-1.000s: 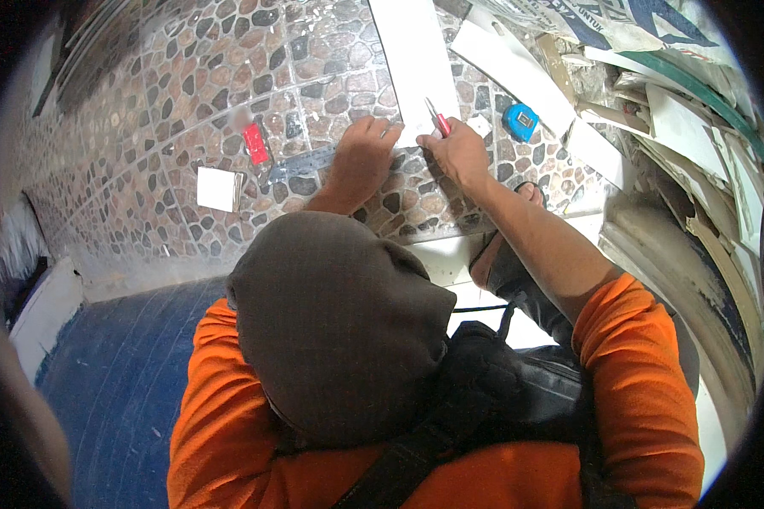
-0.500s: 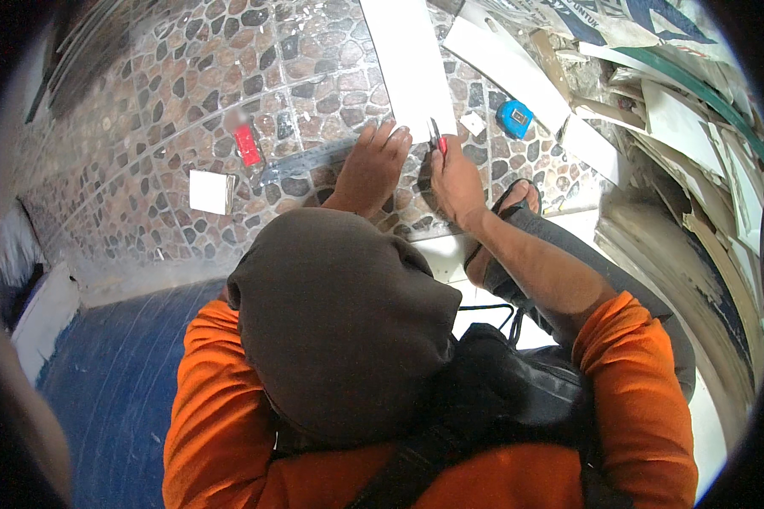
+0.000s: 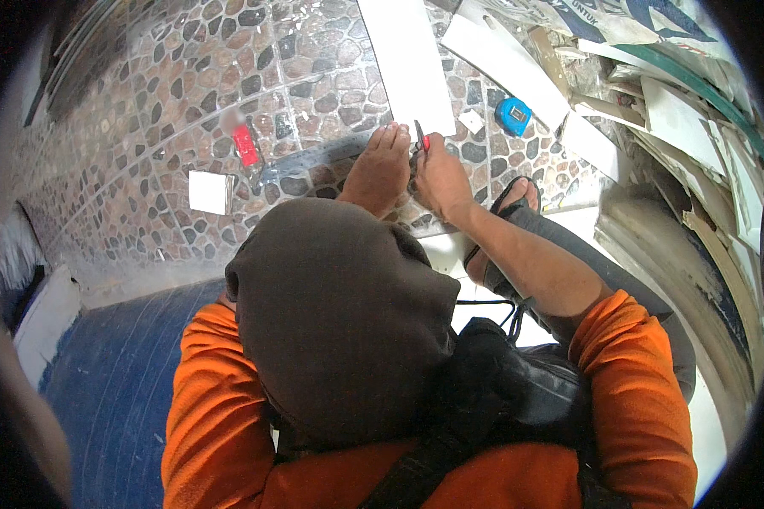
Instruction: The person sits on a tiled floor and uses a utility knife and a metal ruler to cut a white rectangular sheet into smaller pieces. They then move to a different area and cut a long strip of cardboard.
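Note:
My right hand is closed round a red-handled tool with a slender dark blade. The blade points away from me at the near end of a long white panel. What kind of tool it is stays unclear, because my fingers cover much of it. Beside it, my left hand lies with its fingers stretched forward, the tips at the panel's near left corner. Whether those fingertips press on the panel cannot be made out. A small white scrap lies just right of the panel.
A blue tape measure sits on the stone-patterned floor to the right. Left are a red object, a white square piece and a dull flat strip. White offcuts pile up at the far right, near my sandalled foot.
My right hand has shifted slightly left with the red-handled tool, whose blade now crosses the panel's near edge further left. My left hand has slid a little right; the hands are closer together.

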Demonstrator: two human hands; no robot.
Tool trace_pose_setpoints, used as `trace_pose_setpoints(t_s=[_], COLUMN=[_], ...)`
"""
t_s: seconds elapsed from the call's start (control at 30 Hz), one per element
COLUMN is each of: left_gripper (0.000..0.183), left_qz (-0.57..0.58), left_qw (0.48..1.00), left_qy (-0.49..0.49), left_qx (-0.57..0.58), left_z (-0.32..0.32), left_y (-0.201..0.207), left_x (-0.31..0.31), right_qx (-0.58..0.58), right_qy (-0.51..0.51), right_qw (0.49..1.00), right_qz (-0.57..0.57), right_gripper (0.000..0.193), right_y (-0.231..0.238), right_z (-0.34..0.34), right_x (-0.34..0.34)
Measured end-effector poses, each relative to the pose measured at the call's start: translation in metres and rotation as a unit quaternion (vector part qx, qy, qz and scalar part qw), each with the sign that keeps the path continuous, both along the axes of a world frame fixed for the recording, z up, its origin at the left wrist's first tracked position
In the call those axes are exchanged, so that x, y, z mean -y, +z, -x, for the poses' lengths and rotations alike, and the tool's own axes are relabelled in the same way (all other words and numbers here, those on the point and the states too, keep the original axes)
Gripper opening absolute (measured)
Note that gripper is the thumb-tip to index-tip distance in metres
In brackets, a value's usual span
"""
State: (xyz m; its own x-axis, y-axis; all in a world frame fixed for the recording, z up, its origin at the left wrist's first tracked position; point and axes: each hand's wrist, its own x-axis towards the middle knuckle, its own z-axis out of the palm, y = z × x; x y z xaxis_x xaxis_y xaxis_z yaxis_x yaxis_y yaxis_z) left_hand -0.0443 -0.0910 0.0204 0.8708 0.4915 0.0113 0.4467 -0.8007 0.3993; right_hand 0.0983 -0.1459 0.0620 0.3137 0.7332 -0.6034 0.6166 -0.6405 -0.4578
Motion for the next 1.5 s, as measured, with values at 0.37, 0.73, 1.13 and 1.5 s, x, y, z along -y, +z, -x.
trace_pose_setpoints(t_s=[0.37, 0.73, 1.13, 1.5], left_gripper=[0.047, 0.041, 0.050, 0.048], left_qz=[-0.050, -0.080, -0.035, -0.042], left_qw=[0.998, 0.996, 0.997, 0.996], left_qy=[-0.007, -0.014, -0.011, -0.036], left_qx=[-0.025, -0.032, -0.066, -0.069], left_z=[0.000, 0.003, 0.005, 0.005], left_y=[0.002, -0.002, 0.010, 0.010], left_x=[0.004, 0.006, 0.003, 0.000], right_qx=[-0.023, -0.037, -0.016, -0.022], right_qy=[0.019, 0.071, 0.024, 0.059], right_qw=[0.999, 0.994, 1.000, 0.998], right_qz=[0.043, 0.068, 0.004, 0.011], right_gripper=[0.031, 0.037, 0.026, 0.029], right_y=[0.006, 0.008, 0.019, 0.006], right_z=[-0.006, -0.018, -0.017, -0.020], right_x=[-0.011, -0.017, 0.022, -0.014])
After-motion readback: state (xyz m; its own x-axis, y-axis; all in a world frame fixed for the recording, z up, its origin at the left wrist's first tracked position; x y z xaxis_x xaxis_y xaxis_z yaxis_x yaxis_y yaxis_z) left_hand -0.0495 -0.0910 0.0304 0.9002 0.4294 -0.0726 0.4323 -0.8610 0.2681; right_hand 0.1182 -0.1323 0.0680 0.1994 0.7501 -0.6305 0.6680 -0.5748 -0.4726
